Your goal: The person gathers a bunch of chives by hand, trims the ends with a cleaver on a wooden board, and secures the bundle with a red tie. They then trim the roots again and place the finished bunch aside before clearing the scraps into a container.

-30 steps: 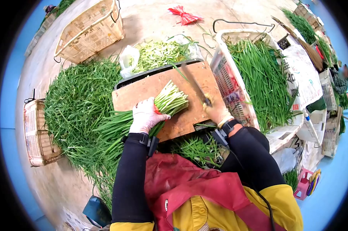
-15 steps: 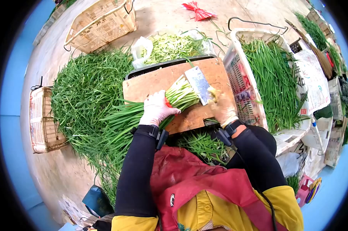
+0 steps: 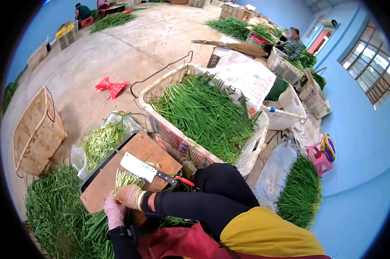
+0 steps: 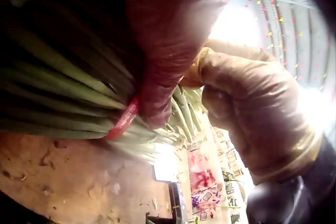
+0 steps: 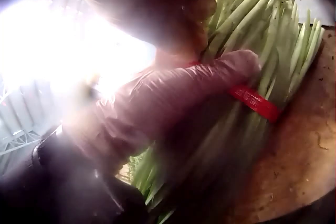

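My gloved left hand (image 3: pixel 114 210) grips a bunch of chives (image 3: pixel 127 178) at the near edge of the wooden cutting board (image 3: pixel 139 146). A red band (image 5: pixel 255 103) circles the stalks beside the left thumb in the right wrist view. Close against it, my gloved right hand (image 3: pixel 130 196) has its fingers curled on the pale stalks just above the band. In the left wrist view that right hand (image 4: pixel 257 103) comes in from the far side of the bunch. A cleaver (image 3: pixel 139 167) lies flat on the board past the cut ends, its black handle pointing right, with no hand on it.
A bag of pale trimmings (image 3: pixel 102 140) sits behind the board. Loose greens (image 3: pixel 52 211) are heaped at left, near a tipped crate (image 3: pixel 39 134). A large white crate (image 3: pixel 177 138) of chives stands at right. Red ribbons (image 3: pixel 112 87) lie on the floor. Other people sit farther off.
The right hand has let go of the cleaver, which now lies on the board, and has moved to the bunch beside the left hand. The head view has swung right and up.
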Demonstrator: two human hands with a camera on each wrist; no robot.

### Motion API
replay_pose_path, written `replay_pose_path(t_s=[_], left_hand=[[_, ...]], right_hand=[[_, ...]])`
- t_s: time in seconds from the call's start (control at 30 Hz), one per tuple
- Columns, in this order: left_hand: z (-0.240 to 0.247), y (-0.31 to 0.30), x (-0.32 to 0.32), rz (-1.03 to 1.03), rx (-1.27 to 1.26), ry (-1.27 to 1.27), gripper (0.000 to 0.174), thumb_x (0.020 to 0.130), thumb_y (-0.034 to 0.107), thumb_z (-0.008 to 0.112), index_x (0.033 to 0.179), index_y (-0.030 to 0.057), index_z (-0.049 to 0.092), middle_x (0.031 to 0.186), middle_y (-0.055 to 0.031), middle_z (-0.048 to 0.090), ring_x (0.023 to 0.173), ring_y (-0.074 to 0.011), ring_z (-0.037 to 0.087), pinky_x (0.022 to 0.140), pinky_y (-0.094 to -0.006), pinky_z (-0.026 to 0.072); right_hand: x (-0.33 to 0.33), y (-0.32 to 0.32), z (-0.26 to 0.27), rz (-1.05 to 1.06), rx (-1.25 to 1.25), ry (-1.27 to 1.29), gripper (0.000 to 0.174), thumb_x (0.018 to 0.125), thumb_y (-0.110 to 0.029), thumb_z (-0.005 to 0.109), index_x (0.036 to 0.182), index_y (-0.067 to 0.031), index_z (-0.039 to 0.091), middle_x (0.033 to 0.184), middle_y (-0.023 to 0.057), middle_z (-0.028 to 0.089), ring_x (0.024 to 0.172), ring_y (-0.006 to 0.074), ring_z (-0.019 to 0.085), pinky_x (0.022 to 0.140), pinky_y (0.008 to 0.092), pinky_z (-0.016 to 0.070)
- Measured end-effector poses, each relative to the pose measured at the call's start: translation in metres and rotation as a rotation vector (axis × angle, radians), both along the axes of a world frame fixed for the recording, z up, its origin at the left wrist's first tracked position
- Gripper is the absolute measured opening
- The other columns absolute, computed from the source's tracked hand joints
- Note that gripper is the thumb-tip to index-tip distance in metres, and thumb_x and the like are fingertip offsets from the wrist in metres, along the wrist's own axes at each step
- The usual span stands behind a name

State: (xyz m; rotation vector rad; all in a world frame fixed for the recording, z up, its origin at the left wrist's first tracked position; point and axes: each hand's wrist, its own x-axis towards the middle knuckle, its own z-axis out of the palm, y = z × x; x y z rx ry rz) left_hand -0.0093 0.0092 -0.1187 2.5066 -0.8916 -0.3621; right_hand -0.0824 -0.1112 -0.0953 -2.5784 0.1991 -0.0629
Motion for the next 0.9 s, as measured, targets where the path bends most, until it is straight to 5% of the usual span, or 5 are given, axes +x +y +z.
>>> replay_pose_path(t_s=[0.2,0.3,0.53,0.7,0.9], left_hand=[[-0.058,0.012,0.019,0.038,-0.322,0.416,0.023,0.090,0.016,0.059,0.109,0.0032,0.061,0.107,-0.0118,0.066,0.098,-0.0252,0.063,0.084,-0.0331,0.0504],[-0.090,0.016,0.029,0.114,-0.435,0.481,0.032,0.082,0.028,0.068,0.105,0.0058,0.065,0.091,-0.0141,0.069,0.085,-0.0307,0.066,0.075,-0.0347,0.0516],[-0.066,0.019,0.015,-0.202,-0.331,0.086,0.033,0.083,0.020,0.068,0.108,-0.0007,0.062,0.108,-0.0158,0.066,0.097,-0.0292,0.064,0.080,-0.0359,0.0497],[0.014,0.008,-0.018,0.059,-0.482,0.057,0.031,0.066,0.002,0.076,0.092,0.0030,0.058,0.094,-0.0105,0.059,0.089,-0.0289,0.057,0.082,-0.0334,0.0463],[-0.004,0.019,-0.009,-0.121,-0.526,0.037,0.021,0.065,-0.007,0.069,0.079,0.0043,0.057,0.082,-0.0084,0.055,0.081,-0.0227,0.055,0.076,-0.0315,0.0450]], right_hand=[[-0.006,0.006,0.006,0.028,0.049,-0.037,0.013,0.078,-0.018,0.061,0.081,-0.0103,0.070,0.080,0.0130,0.067,0.077,0.0323,0.067,0.061,0.0408,0.0535],[-0.009,0.010,-0.005,-0.012,0.191,-0.113,0.011,0.078,-0.015,0.061,0.082,-0.0083,0.069,0.082,0.0141,0.066,0.080,0.0334,0.066,0.067,0.0404,0.0530],[-0.018,0.002,-0.027,-0.002,0.595,-0.227,0.012,0.078,-0.010,0.059,0.084,-0.0009,0.063,0.084,0.0202,0.064,0.082,0.0363,0.061,0.074,0.0399,0.0484],[-0.015,0.003,-0.034,-0.027,0.562,-0.188,0.013,0.080,-0.011,0.059,0.084,0.0004,0.063,0.083,0.0182,0.063,0.083,0.0339,0.060,0.077,0.0389,0.0473],[-0.015,0.003,-0.044,0.000,0.623,-0.347,0.013,0.079,-0.012,0.059,0.075,0.0009,0.061,0.073,0.0201,0.060,0.071,0.0343,0.060,0.066,0.0390,0.0461]])
